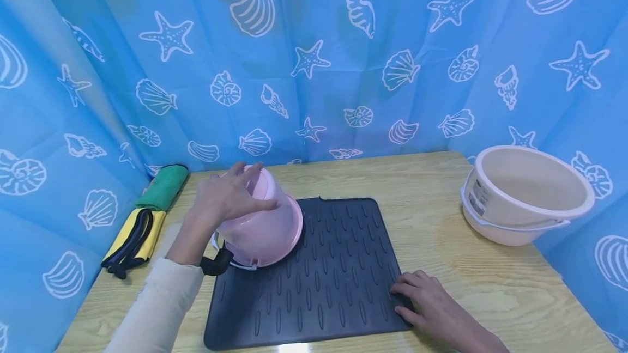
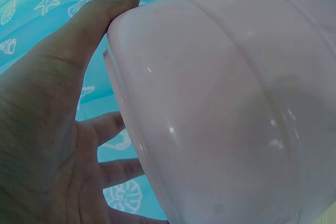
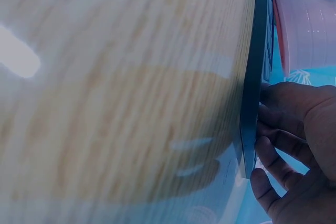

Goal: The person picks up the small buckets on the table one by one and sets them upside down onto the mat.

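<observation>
A pink bucket (image 1: 265, 227) stands upside down over the back left part of a dark ridged mat (image 1: 338, 266), with its wide rim low and its base up. My left hand (image 1: 228, 195) grips the base, thumb on one side and fingers spread along the other. Up close in the left wrist view, the bucket's smooth wall (image 2: 210, 98) fills most of the picture. At the mat's right front edge, my right hand (image 1: 429, 304) rests with its fingertips on the border. Whether the bucket's rim lies fully flat is hard to tell.
A beige basin (image 1: 530, 222) with a handle stands at the right of the wooden table (image 1: 441, 217). Rolled green cloth (image 1: 164, 187) and folded yellow cloth (image 1: 130, 233) with dark trim lie at the left. A blue shell-patterned curtain (image 1: 314, 59) encloses the back and sides.
</observation>
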A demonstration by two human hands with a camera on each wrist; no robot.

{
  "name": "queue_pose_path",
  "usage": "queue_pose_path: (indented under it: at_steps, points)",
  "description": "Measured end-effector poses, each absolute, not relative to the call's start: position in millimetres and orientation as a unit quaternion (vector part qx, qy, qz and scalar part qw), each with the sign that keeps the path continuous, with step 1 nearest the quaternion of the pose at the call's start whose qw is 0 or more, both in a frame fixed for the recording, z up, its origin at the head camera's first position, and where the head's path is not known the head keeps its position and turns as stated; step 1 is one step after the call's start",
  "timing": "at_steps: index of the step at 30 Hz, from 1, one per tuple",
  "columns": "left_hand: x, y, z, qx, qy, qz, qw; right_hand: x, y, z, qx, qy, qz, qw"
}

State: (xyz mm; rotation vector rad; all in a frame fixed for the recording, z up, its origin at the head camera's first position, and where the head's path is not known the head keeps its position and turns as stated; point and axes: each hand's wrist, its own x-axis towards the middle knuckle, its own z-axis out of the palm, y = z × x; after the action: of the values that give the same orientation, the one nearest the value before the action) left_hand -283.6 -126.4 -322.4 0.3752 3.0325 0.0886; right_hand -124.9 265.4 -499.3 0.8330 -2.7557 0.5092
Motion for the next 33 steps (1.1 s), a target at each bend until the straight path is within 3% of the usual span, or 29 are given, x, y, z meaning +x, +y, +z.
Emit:
queue_pose_path:
  at_steps: [8,22,33]
  points:
    - [-286,-120,-324,0.123,0.991,0.018,0.045,-126,265,-499,0.28,-0.939,0.18,0.09]
    - [-288,-112,-326,0.127,0.991,0.004,0.046,-125,265,-502,0.288,-0.933,0.186,0.112]
    - [-290,-104,-329,0.134,0.99,-0.022,0.037,-125,264,-500,0.275,-0.939,0.186,0.086]
